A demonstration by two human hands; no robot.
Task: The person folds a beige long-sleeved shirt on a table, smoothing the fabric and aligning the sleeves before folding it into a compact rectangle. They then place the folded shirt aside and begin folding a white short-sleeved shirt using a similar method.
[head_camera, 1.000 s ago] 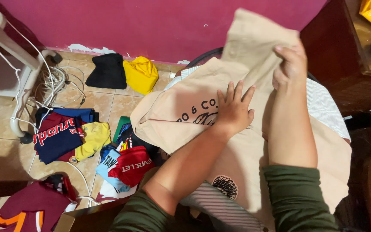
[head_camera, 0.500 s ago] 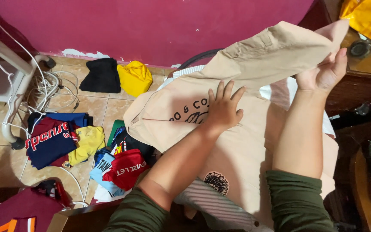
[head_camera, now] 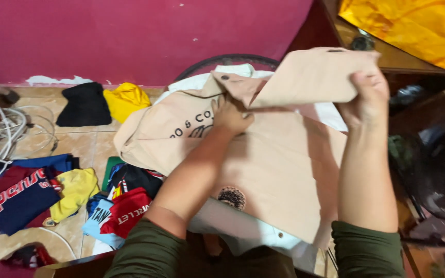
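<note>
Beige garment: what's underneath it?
Under the beige garment, white fabric shows along its near edge and again at its far edge, by a dark round rim. What supports them is covered. The right hand lifts one flap.

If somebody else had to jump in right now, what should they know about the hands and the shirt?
Left hand: pressed down on the beige shirt, near its collar, fingers curled into the cloth.
Right hand: fingers gripping a raised flap of the same shirt, held up above the rest.
The shirt lies spread over a white garment.
Done: one part lifted and brought across. Left: it is not yet laid flat, and the rest of the shirt is unfolded.
Nearby, on the tiled floor: a heap of coloured clothes, a yellow garment, a black one.
</note>
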